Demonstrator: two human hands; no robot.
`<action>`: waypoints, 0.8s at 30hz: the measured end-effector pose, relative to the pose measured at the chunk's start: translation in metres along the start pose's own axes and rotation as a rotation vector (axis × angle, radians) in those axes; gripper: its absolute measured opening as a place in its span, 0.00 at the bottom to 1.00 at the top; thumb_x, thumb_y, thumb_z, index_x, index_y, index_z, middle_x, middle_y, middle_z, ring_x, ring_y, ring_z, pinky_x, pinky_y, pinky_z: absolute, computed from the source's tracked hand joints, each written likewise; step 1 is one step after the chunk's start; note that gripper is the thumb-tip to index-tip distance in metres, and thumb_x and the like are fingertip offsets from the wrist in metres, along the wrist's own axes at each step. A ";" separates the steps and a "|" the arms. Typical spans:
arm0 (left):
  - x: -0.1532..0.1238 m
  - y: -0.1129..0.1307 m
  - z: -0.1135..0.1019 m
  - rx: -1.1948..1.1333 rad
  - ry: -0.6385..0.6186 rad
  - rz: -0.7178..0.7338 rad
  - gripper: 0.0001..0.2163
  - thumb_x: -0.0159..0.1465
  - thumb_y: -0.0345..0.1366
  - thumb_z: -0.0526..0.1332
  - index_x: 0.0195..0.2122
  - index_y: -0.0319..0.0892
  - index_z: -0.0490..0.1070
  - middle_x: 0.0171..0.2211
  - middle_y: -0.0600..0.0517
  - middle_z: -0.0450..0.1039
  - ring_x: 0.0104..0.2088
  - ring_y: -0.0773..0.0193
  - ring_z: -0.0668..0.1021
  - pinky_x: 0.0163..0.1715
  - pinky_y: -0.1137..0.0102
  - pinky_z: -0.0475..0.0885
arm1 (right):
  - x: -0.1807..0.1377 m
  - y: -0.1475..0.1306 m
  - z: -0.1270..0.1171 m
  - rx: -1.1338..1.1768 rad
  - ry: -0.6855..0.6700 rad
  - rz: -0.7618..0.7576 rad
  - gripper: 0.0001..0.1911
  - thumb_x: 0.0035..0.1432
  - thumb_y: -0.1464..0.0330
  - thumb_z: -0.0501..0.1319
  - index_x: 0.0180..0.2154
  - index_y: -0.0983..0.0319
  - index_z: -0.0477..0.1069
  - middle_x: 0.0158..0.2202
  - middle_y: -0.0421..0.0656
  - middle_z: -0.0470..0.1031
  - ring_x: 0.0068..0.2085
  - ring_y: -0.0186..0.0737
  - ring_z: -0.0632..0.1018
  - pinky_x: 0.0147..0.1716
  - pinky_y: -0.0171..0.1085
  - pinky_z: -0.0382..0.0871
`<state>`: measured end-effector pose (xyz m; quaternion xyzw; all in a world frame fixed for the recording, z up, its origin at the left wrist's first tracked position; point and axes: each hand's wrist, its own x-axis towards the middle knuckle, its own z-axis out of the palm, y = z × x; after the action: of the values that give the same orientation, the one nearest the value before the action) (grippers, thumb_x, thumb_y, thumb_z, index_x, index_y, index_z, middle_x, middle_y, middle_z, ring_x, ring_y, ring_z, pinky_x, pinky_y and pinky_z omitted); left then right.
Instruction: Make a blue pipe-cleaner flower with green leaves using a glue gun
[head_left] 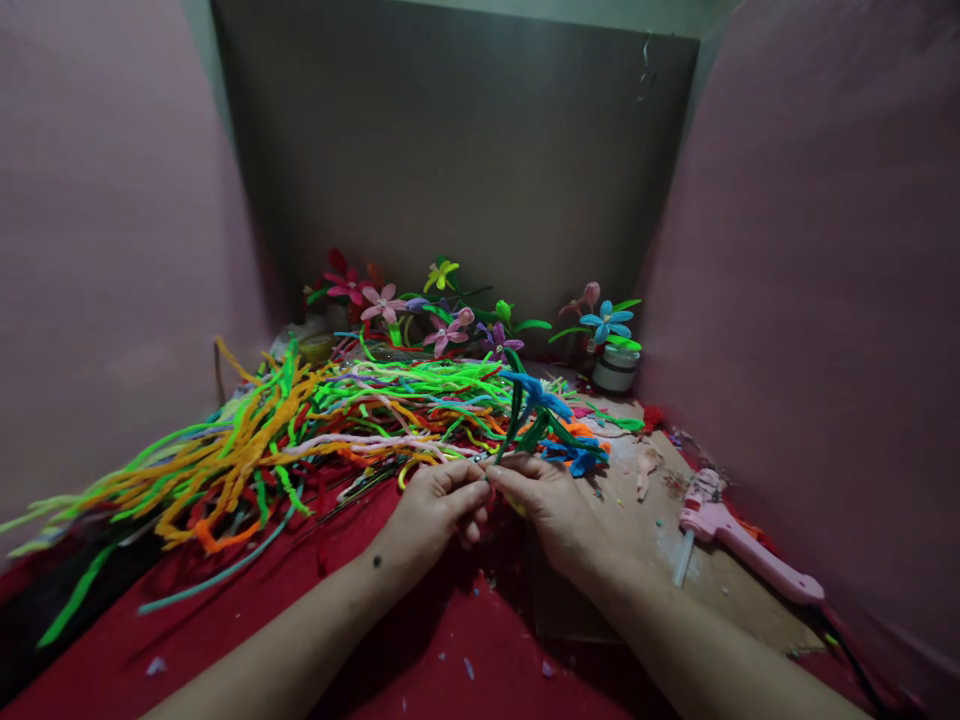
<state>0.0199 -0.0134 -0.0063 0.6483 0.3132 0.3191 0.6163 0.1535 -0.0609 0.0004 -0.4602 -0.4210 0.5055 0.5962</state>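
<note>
My left hand (442,500) and my right hand (551,505) meet fingertip to fingertip above the red cloth. Both are closed in a pinch at the lower end of a pipe-cleaner flower (538,395), whose stem and leaves are dark green and whose petals are blue. It leans up and to the right out of my fingers, with a second blue bloom (583,455) hanging low beside my right hand. The exact spot where the fingers press on the stem is partly hidden. Just beyond my hands lies a large pile of loose coloured pipe cleaners (420,400).
A pink glue gun (742,545) rests on a cardboard sheet (637,580) at the right. Finished flowers (382,303) stand along the back, with a small white jar (616,368) under a light blue one. Scraps dot the red cloth (360,640). Pinkish walls (817,250) close in both sides.
</note>
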 end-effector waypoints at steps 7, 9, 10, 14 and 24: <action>0.001 0.001 -0.007 -0.450 -0.291 -0.199 0.08 0.58 0.38 0.60 0.28 0.39 0.66 0.14 0.60 0.61 0.08 0.77 0.56 0.06 0.79 0.58 | -0.002 0.002 0.000 0.002 -0.091 -0.092 0.12 0.49 0.63 0.63 0.21 0.64 0.72 0.20 0.40 0.71 0.26 0.34 0.71 0.34 0.37 0.64; 0.001 0.001 -0.005 -0.351 -0.277 -0.158 0.09 0.59 0.39 0.59 0.28 0.39 0.66 0.16 0.58 0.64 0.10 0.75 0.61 0.09 0.78 0.61 | -0.001 0.003 -0.001 -0.006 -0.082 -0.108 0.12 0.48 0.62 0.63 0.21 0.64 0.71 0.20 0.40 0.70 0.25 0.35 0.70 0.33 0.37 0.64; 0.000 0.002 -0.003 -0.256 -0.234 -0.113 0.09 0.59 0.39 0.58 0.28 0.39 0.67 0.17 0.57 0.65 0.12 0.73 0.64 0.12 0.77 0.63 | -0.001 0.003 -0.001 -0.026 -0.063 -0.116 0.13 0.48 0.61 0.63 0.20 0.64 0.71 0.19 0.40 0.70 0.25 0.35 0.69 0.31 0.37 0.64; -0.002 -0.002 0.005 0.189 0.065 0.146 0.04 0.56 0.35 0.61 0.30 0.40 0.71 0.23 0.54 0.71 0.23 0.69 0.72 0.24 0.76 0.66 | -0.001 -0.002 -0.002 -0.181 0.072 -0.149 0.15 0.47 0.59 0.63 0.18 0.63 0.70 0.20 0.40 0.69 0.26 0.36 0.68 0.27 0.35 0.62; -0.005 0.002 0.004 0.015 0.036 0.005 0.06 0.56 0.35 0.59 0.24 0.39 0.68 0.16 0.56 0.67 0.14 0.70 0.69 0.14 0.77 0.64 | 0.004 0.006 0.001 -0.196 0.023 -0.163 0.07 0.45 0.63 0.65 0.24 0.61 0.74 0.22 0.37 0.67 0.26 0.35 0.68 0.29 0.35 0.62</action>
<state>0.0206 -0.0197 -0.0047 0.6479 0.3250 0.3300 0.6048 0.1519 -0.0569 -0.0055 -0.4863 -0.4973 0.4066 0.5924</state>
